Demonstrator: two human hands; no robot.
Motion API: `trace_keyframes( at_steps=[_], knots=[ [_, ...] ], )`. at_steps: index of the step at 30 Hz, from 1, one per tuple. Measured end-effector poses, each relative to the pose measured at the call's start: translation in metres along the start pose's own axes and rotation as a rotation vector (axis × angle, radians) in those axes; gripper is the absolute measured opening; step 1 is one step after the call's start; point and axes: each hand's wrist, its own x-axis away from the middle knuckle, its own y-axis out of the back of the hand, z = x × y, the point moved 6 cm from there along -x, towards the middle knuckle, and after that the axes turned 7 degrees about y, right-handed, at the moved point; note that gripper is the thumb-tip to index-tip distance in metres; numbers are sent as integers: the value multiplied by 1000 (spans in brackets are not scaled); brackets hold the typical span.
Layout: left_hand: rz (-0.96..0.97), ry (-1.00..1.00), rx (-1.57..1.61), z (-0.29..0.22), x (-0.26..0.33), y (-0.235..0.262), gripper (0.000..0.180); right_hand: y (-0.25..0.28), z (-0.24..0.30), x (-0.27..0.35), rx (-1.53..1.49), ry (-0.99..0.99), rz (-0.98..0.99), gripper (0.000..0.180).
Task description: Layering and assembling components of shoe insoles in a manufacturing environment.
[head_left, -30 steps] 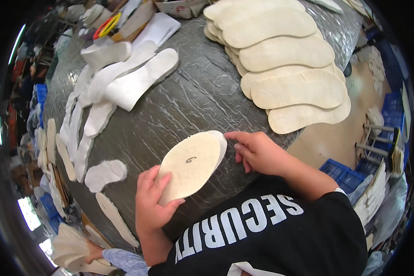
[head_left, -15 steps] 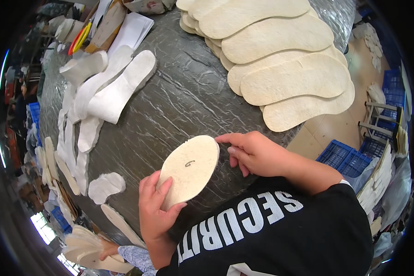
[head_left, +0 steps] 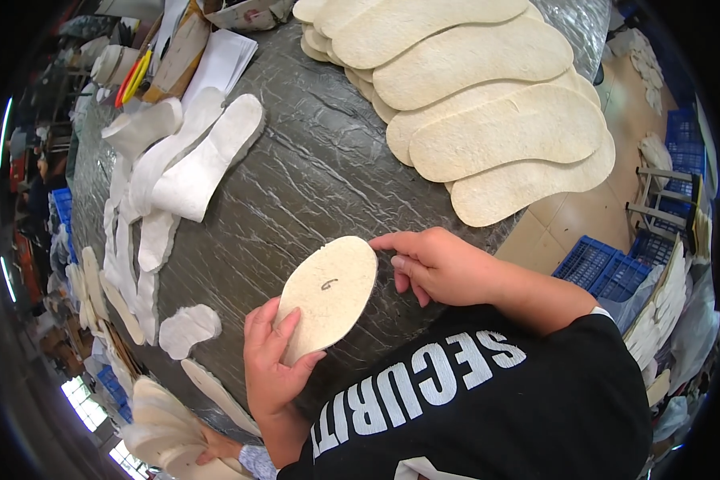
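Observation:
A cream felt insole (head_left: 340,268) with a small dark pen mark is held tilted up over the table's near part. My left hand (head_left: 272,352) is closed around its lower end, fingers on the marked face and thumb along the near edge. The stretched index finger of my right hand (head_left: 444,268) touches the insole's upper right rim. The other fingers of that hand are loosely bent, with nothing visible in them. Overlapping cream insoles (head_left: 508,132) lie in fanned stacks at the far right, beyond my right hand.
White fleecy insole pieces (head_left: 188,188) and a small fluffy scrap (head_left: 190,330) lie left on the dark plastic-covered table (head_left: 320,168). Scissors with red and yellow handles (head_left: 136,78) stand far left. A co-worker's hand (head_left: 216,444) touches insoles lower left. Blue crates (head_left: 600,268) are right.
My hands and the held insole stay nearly in place. The whole view has shifted slightly. At lower left the co-worker's hand has moved a little right and downward with the insoles.

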Motion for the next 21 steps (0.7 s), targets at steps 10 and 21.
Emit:
trace_keyframes(
  at_steps=[10, 21],
  knots=[
    [28, 11, -27, 4, 1, -5, 67, 1, -1, 1, -4, 11, -1, 39],
    [13, 27, 21, 1, -5, -6, 66, -9, 43, -2, 713, 531, -151, 82]
  ],
)
